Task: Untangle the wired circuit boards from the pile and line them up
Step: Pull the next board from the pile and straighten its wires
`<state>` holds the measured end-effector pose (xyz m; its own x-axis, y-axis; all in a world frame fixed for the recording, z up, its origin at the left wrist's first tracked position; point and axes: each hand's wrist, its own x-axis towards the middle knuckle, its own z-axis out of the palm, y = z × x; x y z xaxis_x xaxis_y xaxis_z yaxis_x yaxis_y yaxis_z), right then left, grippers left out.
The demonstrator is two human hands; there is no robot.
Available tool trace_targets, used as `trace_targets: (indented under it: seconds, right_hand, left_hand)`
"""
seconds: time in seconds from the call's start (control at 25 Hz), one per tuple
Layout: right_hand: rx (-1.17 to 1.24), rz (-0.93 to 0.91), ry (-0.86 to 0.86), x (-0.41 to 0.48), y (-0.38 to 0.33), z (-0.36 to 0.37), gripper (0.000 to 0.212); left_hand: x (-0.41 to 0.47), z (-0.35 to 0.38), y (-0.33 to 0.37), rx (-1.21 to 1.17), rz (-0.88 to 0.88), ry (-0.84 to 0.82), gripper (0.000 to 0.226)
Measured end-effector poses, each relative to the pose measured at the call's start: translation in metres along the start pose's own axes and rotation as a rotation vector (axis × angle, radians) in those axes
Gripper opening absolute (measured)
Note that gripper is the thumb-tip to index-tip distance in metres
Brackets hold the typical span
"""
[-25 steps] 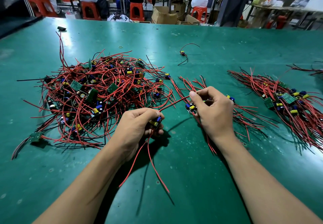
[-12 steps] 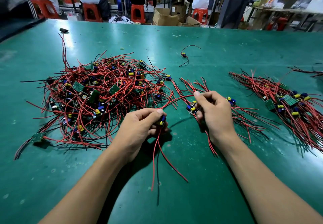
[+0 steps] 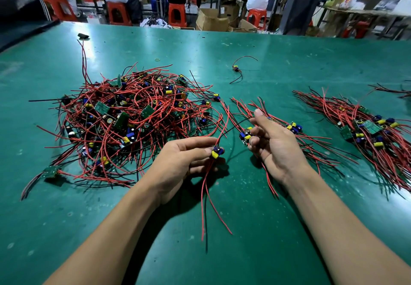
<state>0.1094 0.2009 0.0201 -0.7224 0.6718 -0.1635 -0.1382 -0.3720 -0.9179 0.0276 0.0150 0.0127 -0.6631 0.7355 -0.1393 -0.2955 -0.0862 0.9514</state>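
Head view. Green table (image 3: 255, 251). The tangled pile (image 3: 133, 124) of small boards with red and black wires lies left of centre.

Left hand (image 3: 184, 162): thumb and fingers curled, pinching one small board (image 3: 217, 152) with yellow and blue parts just right of the pile's near edge. Its red wires (image 3: 203, 195) hang toward the near edge; another red wire runs up from it toward the pile.

Right hand (image 3: 275, 144): fingers curled, thumb raised. Fingertips touch a second board (image 3: 244, 137) at the left end of a short row of boards (image 3: 293, 127) that the hand partly covers. Cannot tell whether it actually grips that board.

Far right: a larger bundle of boards (image 3: 367, 131), wires lying roughly parallel.

A lone board (image 3: 235, 68) with a curled wire lies far of centre, well apart from the rest. A stray board (image 3: 50, 171) sits at the pile's near-left edge. A small black object (image 3: 83, 36) lies at far left.
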Motion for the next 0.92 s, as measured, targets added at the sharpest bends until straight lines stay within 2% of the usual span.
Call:
trace_targets:
  seconds: [0.12,0.2,0.28,0.36,0.4,0.48,0.56,0.64,0.8,0.92]
  right_hand:
    - [-0.017,0.043,0.035,-0.002,0.000,0.002,0.037]
    - [-0.089,0.081,-0.031,-0.009,-0.001,0.003,0.041]
    - [-0.268,0.084,-0.199,-0.019,0.001,0.008,0.046]
    - [-0.541,-0.012,-0.352,-0.030,0.007,0.015,0.048]
    - [-0.656,-0.088,-0.372,-0.034,0.011,0.019,0.047]
    - [-0.776,-0.247,-0.278,-0.035,0.017,0.022,0.036]
    - [-0.776,-0.337,-0.165,-0.032,0.017,0.020,0.024]
    - [-0.734,-0.358,-0.122,-0.028,0.015,0.015,0.022]
    - [-0.701,-0.343,-0.197,-0.026,0.013,0.013,0.023]
    - [-0.718,-0.381,-0.119,-0.024,0.016,0.013,0.021]
  left_hand:
    - [0.002,-0.002,-0.002,0.003,0.022,-0.028,0.029]
    - [0.002,0.000,-0.003,0.021,0.040,-0.018,0.031]
    - [0.003,0.003,-0.004,0.009,0.063,0.007,0.032]
    - [0.003,0.007,-0.005,-0.006,0.082,0.037,0.031]
    - [0.002,0.008,-0.004,-0.006,0.081,0.055,0.031]
    - [0.002,0.010,-0.003,-0.010,0.058,0.071,0.034]
    - [0.000,0.011,-0.001,-0.030,0.030,0.031,0.038]
    - [-0.003,0.013,0.002,-0.019,0.022,-0.029,0.042]
    - [-0.004,0.014,0.002,0.068,0.046,-0.053,0.043]
    - [-0.003,0.015,0.000,0.083,0.033,-0.070,0.046]
